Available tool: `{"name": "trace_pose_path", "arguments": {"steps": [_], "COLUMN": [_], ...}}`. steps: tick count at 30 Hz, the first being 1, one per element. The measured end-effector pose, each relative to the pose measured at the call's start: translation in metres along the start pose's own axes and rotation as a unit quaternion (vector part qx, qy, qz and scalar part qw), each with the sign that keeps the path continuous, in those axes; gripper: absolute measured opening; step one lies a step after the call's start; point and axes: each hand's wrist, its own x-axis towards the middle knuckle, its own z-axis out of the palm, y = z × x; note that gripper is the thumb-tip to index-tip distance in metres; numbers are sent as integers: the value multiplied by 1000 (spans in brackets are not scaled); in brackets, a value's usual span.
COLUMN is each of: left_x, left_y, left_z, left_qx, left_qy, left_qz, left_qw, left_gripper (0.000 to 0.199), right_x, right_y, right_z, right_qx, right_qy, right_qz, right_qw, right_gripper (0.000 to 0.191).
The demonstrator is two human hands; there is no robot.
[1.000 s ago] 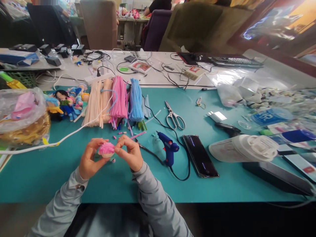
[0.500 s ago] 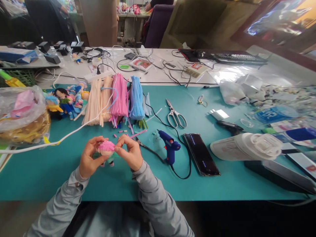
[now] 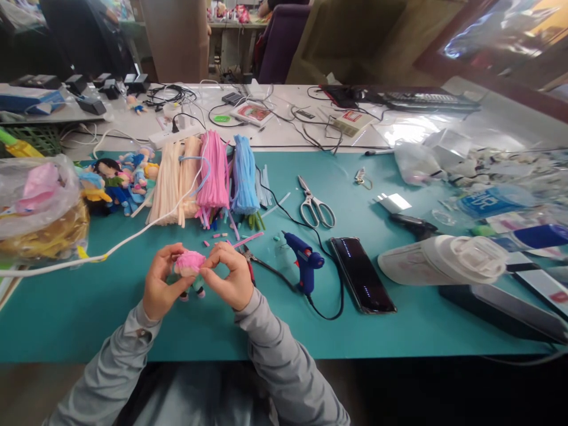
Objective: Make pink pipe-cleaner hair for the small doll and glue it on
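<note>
A small doll (image 3: 190, 269) with fuzzy pink hair and a teal body is held just above the teal mat (image 3: 110, 313). My left hand (image 3: 160, 287) grips it from the left, fingers curled around the head. My right hand (image 3: 228, 277) pinches the pink hair from the right. The doll's little feet stick out below my fingers. Both grey sleeves reach in from the bottom edge.
Bundles of cream, pink and blue pipe cleaners (image 3: 213, 174) lie behind my hands, with finished dolls (image 3: 118, 180) to their left. A blue glue gun (image 3: 304, 263), a phone (image 3: 361, 274), scissors (image 3: 315, 204) and pliers (image 3: 248, 260) lie to the right. A plastic bag (image 3: 38, 207) sits far left.
The doll has been turned between my fingers, so its teal body and feet now show below the pink head. Both hands stayed in the same spot.
</note>
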Motion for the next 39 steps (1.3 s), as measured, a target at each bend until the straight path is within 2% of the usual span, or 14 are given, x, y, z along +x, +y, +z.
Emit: {"name": "trace_pose_path", "arguments": {"steps": [2,5,11,17,22,27,33,39], "left_x": [0,1,5,8,10,10,9,8], "left_y": [1,2,-1,2,-2,-10,-10,-6], "left_z": [1,1,-2,-1,2,2,3,5], "left_qx": [4,-15,-103,-177,-174,-173,-166,-185], "left_qy": [8,10,-4,-24,21,67,53,47], "left_qz": [-7,-10,-55,-88,-74,-100,-159,-211], "left_qw": [1000,1000,993,980,982,978,972,959], "left_gripper": [51,50,53,54,53,44,41,44], "right_x": [0,0,2,-2,-4,-5,-6,-5], "right_y": [0,2,8,8,3,-3,-4,-2], "right_z": [0,0,-1,5,4,3,5,5], "right_qx": [-12,24,134,202,185,135,85,60], "right_qy": [2,14,85,54,54,47,49,47], "right_qz": [0,10,93,162,147,94,73,67], "right_qw": [1000,1000,983,964,970,985,993,995], "right_gripper": [17,18,28,36,34,25,12,11]}}
